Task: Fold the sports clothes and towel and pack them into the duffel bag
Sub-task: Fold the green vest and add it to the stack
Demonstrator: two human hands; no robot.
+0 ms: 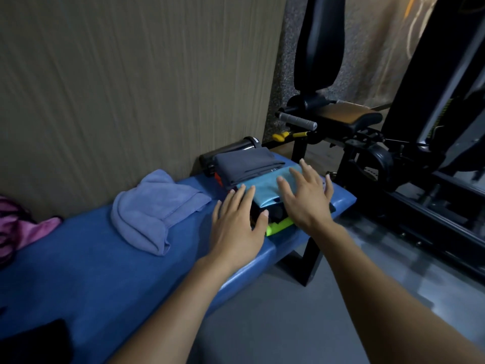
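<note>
A folded teal garment [265, 190] tops a small stack of black and neon-green clothes [279, 225] at the right end of the blue bench [105, 258]. My left hand [236, 227] lies flat with straight fingers at the stack's left side. My right hand [307, 195] is spread flat over the teal garment. Behind the stack lies a folded dark grey garment [246, 164]. A lavender towel [157, 208], loosely folded, sits on the bench to the left. I see no duffel bag that I can tell apart.
A pink cloth [23, 229] lies at the bench's far left, and a dark object [39, 340] sits at the lower left corner. A wall runs behind the bench. Black gym equipment [393, 143] stands close on the right, over grey floor [288, 324].
</note>
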